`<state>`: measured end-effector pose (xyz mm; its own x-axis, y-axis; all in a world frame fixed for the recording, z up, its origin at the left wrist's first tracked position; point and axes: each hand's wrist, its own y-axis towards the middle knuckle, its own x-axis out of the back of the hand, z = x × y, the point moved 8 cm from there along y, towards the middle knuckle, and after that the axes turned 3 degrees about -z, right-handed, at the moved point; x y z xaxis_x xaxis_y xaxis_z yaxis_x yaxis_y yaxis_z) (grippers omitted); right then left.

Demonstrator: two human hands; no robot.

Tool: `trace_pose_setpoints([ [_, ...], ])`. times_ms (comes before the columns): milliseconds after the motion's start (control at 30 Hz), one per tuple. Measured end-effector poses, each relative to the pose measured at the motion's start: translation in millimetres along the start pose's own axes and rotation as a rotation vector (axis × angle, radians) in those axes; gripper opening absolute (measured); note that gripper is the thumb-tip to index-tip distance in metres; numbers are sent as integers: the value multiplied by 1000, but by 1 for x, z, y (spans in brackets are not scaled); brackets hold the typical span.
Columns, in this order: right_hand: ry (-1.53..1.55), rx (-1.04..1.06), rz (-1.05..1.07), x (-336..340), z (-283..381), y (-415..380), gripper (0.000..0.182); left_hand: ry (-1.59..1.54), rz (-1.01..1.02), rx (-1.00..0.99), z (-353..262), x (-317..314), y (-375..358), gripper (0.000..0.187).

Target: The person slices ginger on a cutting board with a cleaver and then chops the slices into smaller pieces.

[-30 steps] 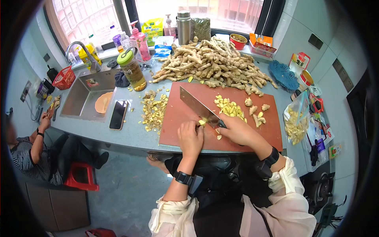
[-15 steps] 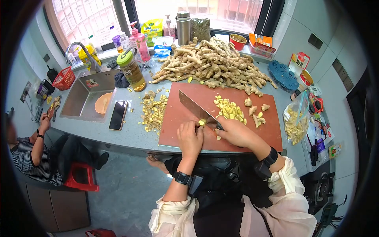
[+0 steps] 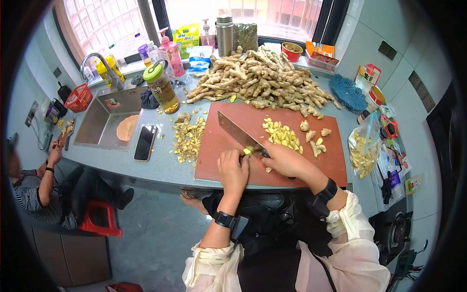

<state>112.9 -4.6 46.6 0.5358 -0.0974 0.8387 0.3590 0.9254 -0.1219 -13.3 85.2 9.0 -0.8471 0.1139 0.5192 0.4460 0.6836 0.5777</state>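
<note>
My right hand (image 3: 281, 159) is closed round the dark handle of a cleaver (image 3: 239, 130), whose broad blade points up and to the left over the red-brown cutting board (image 3: 214, 146). My left hand (image 3: 233, 168) lies at the near part of the board, fingers curled against a small cut piece of ginger (image 3: 247, 151) beside the blade. Part of that piece is hidden by the fingers. Yellow ginger slices (image 3: 283, 134) are heaped on the board beyond my right hand, with several small ginger knobs (image 3: 311, 136) to their right.
A large pile of whole ginger (image 3: 258, 78) lies behind the board. Ginger scraps (image 3: 188, 138), a phone (image 3: 145, 142) and a lidded jar (image 3: 163, 90) are left of it. A bag of ginger (image 3: 364, 151) stands right. A seated person (image 3: 46, 187) is at far left, beyond the sink (image 3: 99, 129).
My right hand and the cleaver have shifted slightly to the left. My left hand has moved very little and still holds the ginger piece.
</note>
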Motion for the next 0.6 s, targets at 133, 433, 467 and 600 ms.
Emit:
trace_pose_setpoints([
  [133, -40, -28, -46, -14, -4, 13, 34, -1, -2, -2, 1, 0, 1, 14],
  [433, 206, -87, -40, -4, -13, 3, 40, 27, 10, -3, 1, -1, 0, 15],
  [467, 205, -86, -38, -2, -13, 0, 40, 23, 13, -3, 3, -2, -1, 15],
  [600, 143, -12, -71, 11, -5, -12, 39, 24, 14, -4, 2, -2, -2, 16],
])
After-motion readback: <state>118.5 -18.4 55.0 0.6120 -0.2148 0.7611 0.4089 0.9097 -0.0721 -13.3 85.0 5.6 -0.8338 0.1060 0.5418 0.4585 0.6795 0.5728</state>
